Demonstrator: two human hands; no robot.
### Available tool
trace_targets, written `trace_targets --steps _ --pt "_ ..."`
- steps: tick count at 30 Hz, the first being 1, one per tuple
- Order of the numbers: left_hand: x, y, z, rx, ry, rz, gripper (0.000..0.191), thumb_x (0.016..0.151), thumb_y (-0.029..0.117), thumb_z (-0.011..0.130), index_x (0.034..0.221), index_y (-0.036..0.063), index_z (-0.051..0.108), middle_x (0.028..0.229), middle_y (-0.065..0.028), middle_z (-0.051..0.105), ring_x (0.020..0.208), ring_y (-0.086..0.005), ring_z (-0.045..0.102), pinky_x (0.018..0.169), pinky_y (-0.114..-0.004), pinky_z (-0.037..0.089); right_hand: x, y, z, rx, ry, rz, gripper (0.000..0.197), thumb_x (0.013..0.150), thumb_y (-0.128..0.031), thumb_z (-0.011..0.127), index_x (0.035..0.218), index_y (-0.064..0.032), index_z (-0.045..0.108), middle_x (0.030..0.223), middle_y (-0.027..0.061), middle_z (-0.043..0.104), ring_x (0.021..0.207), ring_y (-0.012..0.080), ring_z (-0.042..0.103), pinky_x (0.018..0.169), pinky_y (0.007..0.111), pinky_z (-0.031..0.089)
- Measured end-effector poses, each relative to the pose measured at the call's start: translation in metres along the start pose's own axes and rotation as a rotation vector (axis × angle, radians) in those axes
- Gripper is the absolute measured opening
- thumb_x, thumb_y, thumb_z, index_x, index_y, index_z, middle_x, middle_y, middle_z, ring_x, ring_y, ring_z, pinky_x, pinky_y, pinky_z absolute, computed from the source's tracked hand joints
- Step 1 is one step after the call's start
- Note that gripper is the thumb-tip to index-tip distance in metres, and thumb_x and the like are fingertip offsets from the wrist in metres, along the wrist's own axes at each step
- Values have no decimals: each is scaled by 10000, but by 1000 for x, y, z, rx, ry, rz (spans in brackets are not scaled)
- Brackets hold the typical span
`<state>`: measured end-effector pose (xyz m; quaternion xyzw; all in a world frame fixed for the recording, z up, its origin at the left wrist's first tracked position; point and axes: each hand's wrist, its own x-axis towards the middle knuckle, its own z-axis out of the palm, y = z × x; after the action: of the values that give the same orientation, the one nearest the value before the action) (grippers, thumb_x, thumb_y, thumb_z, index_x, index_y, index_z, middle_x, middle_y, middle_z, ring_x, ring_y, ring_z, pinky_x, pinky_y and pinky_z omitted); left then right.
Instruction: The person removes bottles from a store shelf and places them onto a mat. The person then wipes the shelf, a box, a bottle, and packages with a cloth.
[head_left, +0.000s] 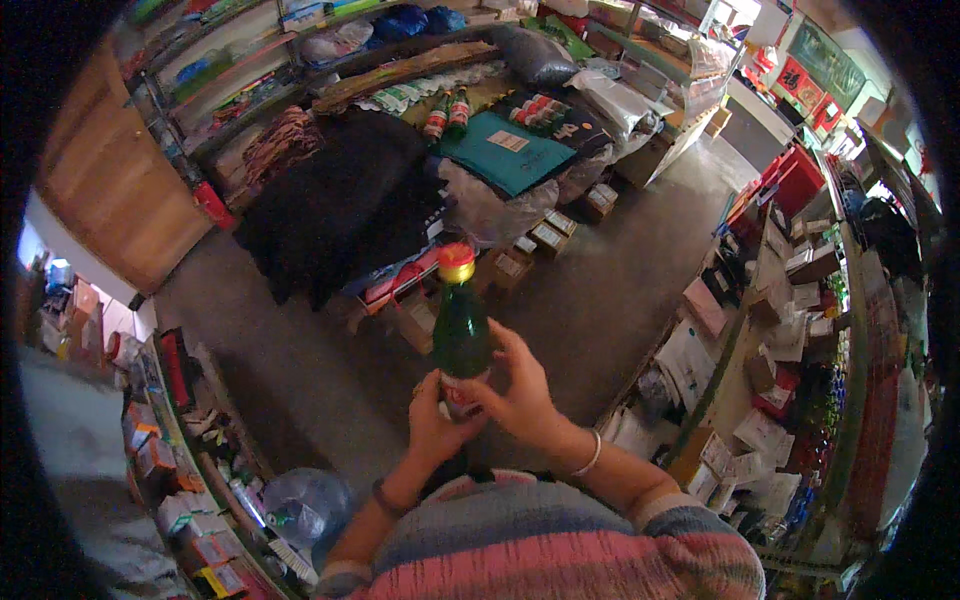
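A green glass bottle (460, 330) with a red and gold cap and a red-and-white label stands roughly upright between my hands. My left hand (437, 427) grips its lower part from the left. On the other side, my right hand (521, 394) has its thumb across the label and its fingers behind the glass. Beyond them, several similar green bottles lie in a row (538, 112) on dark packaging, and others (448, 116) are beside a teal flat package (510, 150).
A black cloth heap (345, 195) covers the display's left side. Small cartons (553, 232) sit along its lower edge. Crowded shelves (780, 352) run down the right. A large clear plastic jug (307, 506) stands low on the left, near more shelved boxes.
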<state>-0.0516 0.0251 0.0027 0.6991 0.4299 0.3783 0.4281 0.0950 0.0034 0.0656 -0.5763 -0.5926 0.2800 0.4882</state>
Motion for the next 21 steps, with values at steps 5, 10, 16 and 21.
trace_targets --steps 5,10,16,21 --pt "121 -14 -7 -74 10 47 590 604 229 797 1092 38 527 1005 -143 611 937 -275 592 810 -360 456 104 35 0 13 70 -38 714 751 -85 685 1355 -21 309 1268 131 452 1158 220 468 929 350 416" --pt "242 -24 3 -55 -46 47 569 604 240 796 1073 33 549 1022 -154 610 949 -286 590 823 -373 452 188 81 -13 75 164 -9 677 773 -57 657 1356 -25 314 1280 127 439 1165 225 463 920 345 424" --pt "379 -57 56 10 -111 -16 571 624 306 780 1077 38 558 1006 -155 616 934 -312 590 808 -389 452 293 167 -47 14 96 48 615 807 1 596 1354 -15 314 1269 132 444 1145 224 476 897 329 438" --pt "501 -70 115 126 -110 -98 587 634 335 770 1087 31 552 1005 -187 606 925 -354 578 791 -407 453 407 263 -87 108 103 81 560 832 -112 588 1319 9 341 1194 193 491 1059 316 523 879 363 434"
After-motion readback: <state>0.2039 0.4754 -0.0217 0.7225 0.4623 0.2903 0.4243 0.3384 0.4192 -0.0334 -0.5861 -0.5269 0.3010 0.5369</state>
